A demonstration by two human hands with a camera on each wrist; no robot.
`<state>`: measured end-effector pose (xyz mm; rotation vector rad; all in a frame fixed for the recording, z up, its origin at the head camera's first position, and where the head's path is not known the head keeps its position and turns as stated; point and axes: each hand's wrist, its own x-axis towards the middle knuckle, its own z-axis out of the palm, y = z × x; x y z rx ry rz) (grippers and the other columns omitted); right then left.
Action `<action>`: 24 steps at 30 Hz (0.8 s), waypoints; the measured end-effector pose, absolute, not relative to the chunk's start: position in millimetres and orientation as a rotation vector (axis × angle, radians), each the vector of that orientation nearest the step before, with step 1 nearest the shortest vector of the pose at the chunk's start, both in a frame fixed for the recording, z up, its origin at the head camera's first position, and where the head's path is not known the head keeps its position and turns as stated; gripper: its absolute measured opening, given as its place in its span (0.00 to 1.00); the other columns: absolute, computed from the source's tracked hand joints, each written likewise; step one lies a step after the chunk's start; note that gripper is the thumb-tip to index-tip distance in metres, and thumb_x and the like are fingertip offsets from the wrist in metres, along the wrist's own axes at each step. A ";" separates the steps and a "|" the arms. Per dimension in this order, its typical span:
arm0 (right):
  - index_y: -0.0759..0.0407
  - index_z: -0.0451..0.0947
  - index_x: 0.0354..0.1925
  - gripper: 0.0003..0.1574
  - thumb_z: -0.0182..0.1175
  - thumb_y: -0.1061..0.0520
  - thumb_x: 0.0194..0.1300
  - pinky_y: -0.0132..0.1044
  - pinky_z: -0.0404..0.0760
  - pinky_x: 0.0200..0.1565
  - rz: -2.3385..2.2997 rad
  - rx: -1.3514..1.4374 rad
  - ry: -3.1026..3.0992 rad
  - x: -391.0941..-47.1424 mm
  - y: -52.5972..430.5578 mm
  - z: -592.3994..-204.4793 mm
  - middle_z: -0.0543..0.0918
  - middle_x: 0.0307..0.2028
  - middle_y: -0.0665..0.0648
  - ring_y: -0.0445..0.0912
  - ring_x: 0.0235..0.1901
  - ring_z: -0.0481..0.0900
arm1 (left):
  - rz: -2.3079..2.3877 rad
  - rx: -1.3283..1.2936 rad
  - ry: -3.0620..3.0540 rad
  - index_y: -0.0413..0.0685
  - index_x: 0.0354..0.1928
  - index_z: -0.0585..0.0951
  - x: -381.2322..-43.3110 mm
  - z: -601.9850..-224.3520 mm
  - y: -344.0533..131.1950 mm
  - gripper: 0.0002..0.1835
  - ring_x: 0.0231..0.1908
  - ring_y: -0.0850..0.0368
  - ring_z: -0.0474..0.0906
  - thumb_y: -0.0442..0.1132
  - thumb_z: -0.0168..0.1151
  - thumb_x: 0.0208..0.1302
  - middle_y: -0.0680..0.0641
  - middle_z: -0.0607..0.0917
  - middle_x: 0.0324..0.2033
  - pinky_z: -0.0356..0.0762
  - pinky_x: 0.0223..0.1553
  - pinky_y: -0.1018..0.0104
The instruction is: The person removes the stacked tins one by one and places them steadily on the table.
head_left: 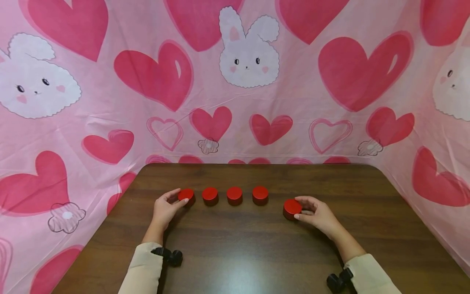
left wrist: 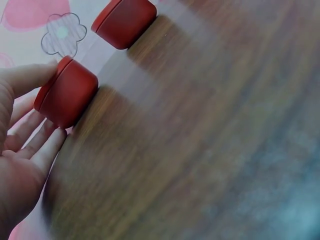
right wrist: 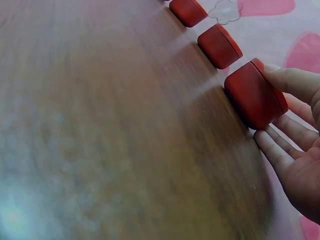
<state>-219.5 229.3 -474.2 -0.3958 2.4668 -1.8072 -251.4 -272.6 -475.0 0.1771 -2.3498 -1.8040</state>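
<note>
Several round red lidded tins stand on the brown table in a loose row. My left hand (head_left: 166,209) grips the leftmost tin (head_left: 186,197), thumb on the near side and fingers behind it; the left wrist view shows this tin (left wrist: 70,95) resting on the table. At the other end my right hand (head_left: 320,217) holds the rightmost tin (head_left: 291,209) between thumb and fingers, a little nearer to me than the others. Between the hands sit three untouched tins: one on the left (head_left: 210,196), one in the middle (head_left: 234,196) and one on the right (head_left: 260,195).
The wood-grain table (head_left: 235,241) has its far edge just behind the row. A pink cloth (head_left: 235,98) with hearts and rabbits hangs behind and at both sides. Black wrist cameras are strapped on the left sleeve (head_left: 141,267) and right sleeve (head_left: 371,273).
</note>
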 end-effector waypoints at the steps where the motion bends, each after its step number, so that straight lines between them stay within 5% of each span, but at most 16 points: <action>1: 0.70 0.69 0.62 0.39 0.73 0.60 0.56 0.31 0.81 0.48 -1.803 -0.403 2.469 -219.3 229.0 -473.7 0.75 0.58 0.71 0.59 0.52 0.78 | -1.798 0.182 -2.361 0.36 0.62 0.75 -251.6 -475.1 -272.9 0.32 0.58 0.42 0.75 0.36 0.74 0.55 0.34 0.76 0.59 0.75 0.52 0.69; 24: 0.67 0.73 0.61 0.37 0.73 0.56 0.56 0.35 0.83 0.46 -1.684 -0.307 2.588 -234.5 215.3 -471.6 0.78 0.55 0.69 0.55 0.46 0.83 | -1.724 0.170 -2.396 0.35 0.59 0.77 -250.9 -474.5 -270.2 0.30 0.55 0.41 0.77 0.36 0.74 0.55 0.33 0.77 0.57 0.75 0.52 0.66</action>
